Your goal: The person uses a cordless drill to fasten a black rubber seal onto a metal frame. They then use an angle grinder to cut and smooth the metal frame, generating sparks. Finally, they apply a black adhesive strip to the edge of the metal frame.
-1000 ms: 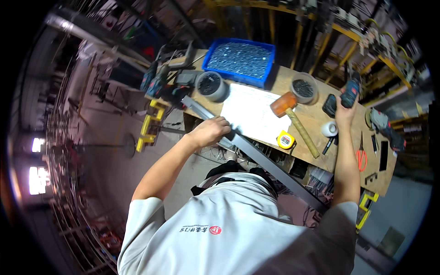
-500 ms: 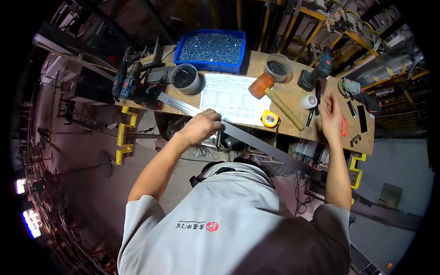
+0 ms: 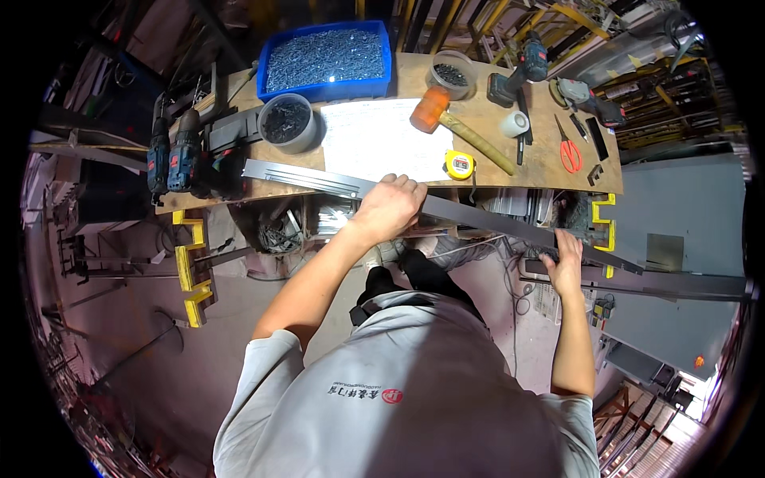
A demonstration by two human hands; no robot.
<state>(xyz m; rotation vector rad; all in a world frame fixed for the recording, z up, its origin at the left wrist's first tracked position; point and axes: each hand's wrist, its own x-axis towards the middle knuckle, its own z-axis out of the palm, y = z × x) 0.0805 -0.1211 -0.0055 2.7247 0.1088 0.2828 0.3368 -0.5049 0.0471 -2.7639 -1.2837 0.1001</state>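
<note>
A long grey metal profile (image 3: 486, 220) slants across the table's front edge, its slotted left end over the wood and its right end lower, past the table. My left hand (image 3: 392, 205) is closed around it near the middle, fingers over the top. Farther right, my right hand (image 3: 567, 263) has its fingers over the profile and its thumb at the near side. Just beyond my left hand lie a white printed sheet (image 3: 374, 135) and a yellow tape measure (image 3: 459, 165). An orange-headed mallet (image 3: 478, 143) rests across the sheet's right edge.
At the back stands a blue bin (image 3: 323, 92) of screws, with tubs of dark small parts (image 3: 287, 123) nearby. Drills (image 3: 185, 155) lie left; another drill (image 3: 518, 76), an angle grinder (image 3: 586, 99), a white roll (image 3: 514, 123) and red scissors (image 3: 570, 155) are right. Yellow brackets (image 3: 187, 267) flank the table.
My right hand has come down from above the tabletop near the scissors onto the profile's right part. My left hand keeps its hold on the profile. The whole view has shifted.
</note>
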